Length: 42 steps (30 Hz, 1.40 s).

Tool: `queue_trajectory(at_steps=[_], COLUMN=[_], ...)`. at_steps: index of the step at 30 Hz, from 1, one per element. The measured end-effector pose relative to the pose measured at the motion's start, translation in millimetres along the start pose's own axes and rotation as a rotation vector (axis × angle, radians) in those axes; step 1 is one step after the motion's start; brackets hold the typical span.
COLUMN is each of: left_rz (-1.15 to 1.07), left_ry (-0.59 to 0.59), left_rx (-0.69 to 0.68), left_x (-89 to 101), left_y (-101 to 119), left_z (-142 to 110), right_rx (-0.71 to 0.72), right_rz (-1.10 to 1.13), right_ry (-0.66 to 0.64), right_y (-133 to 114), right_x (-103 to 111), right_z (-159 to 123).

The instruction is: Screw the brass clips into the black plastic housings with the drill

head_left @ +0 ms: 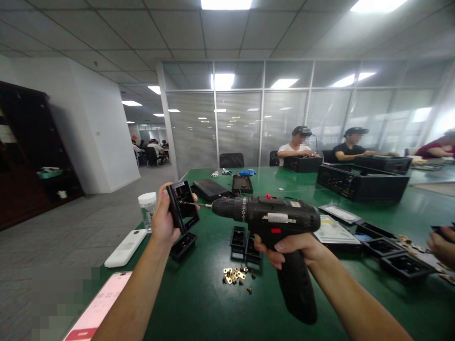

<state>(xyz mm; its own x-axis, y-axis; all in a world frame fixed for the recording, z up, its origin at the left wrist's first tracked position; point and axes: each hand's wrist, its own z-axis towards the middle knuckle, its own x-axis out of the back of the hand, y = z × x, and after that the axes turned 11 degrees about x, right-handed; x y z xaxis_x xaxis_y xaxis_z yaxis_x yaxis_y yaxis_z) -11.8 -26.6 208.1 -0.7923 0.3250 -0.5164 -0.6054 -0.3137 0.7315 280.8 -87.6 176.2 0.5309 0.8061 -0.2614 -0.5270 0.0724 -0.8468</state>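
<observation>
My right hand (287, 248) is wrapped round the grip of a black cordless drill (261, 213), which points left. Its long thin bit reaches into a black plastic frame (188, 222); whether the tip touches a screw is too small to tell. Fingers of my left hand (165, 220) clasp that frame by its left side and back, holding it tilted above the table. Below the frame lies another black plastic frame (183, 247). Two more black frames (237, 239) sit under the drill. Small brass plates and screws (234, 274) lie in a loose pile nearer me.
On the green table (199, 303) stand a white-capped jar (147, 210), a white power bank (126, 247) and a phone (103, 303). Black frames (407, 266) and a hard drive (336, 231) lie right. A co-worker's hand (442, 246) shows at the right edge. Large black cases (362, 184) stand farther back.
</observation>
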Motion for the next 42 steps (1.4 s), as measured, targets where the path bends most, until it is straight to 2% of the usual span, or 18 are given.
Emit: queue_trajectory(at_steps=[3,6,8,11,14,21,26,35,41,42], left_rz=[0.011,0.017,0.018,0.025,0.027,0.017,0.005,0.000,-0.008,-0.010], left_ry=[0.001,0.003,0.004,0.008,0.004,-0.001,-0.011,-0.003,0.000,0.001], left_rx=[0.014,0.026,0.015,-0.019,-0.033,-0.018,-0.005,-0.025,-0.030,-0.031], left_x=[0.3,0.5,0.3,-0.6,-1.8,-0.2,1.7,-1.6,-0.6,-0.4], left_y=[0.7,0.8,0.5,0.1,0.2,0.4,-0.3,0.8,-0.7,-1.0], left_z=[-0.3,-0.4,-0.3,0.0,-0.1,-0.2,0.6,-0.2,0.5,0.6], right_rx=[-0.019,-0.024,-0.053,-0.078,-0.076,-0.007,-0.005,-0.103,-0.052,-0.023], right_rz=[-0.051,-0.047,-0.098,-0.123,-0.094,-0.027,-0.051,-0.171,-0.128,-0.098], right_ry=[0.099,0.049,0.132,0.178,0.145,-0.009,0.012,0.182,0.141,0.070], right_y=[-2.0,-5.1,-7.8,-11.2,-10.5,0.1,0.4,-13.0,-8.4,-6.1], right_x=[-3.9,-8.9,-13.2,-18.4,-17.2,0.9,1.1,-21.0,-13.6,-10.2], right_z=[-0.3,0.1,0.1,-0.7,-1.0,1.6,1.5,0.5,0.5,0.7])
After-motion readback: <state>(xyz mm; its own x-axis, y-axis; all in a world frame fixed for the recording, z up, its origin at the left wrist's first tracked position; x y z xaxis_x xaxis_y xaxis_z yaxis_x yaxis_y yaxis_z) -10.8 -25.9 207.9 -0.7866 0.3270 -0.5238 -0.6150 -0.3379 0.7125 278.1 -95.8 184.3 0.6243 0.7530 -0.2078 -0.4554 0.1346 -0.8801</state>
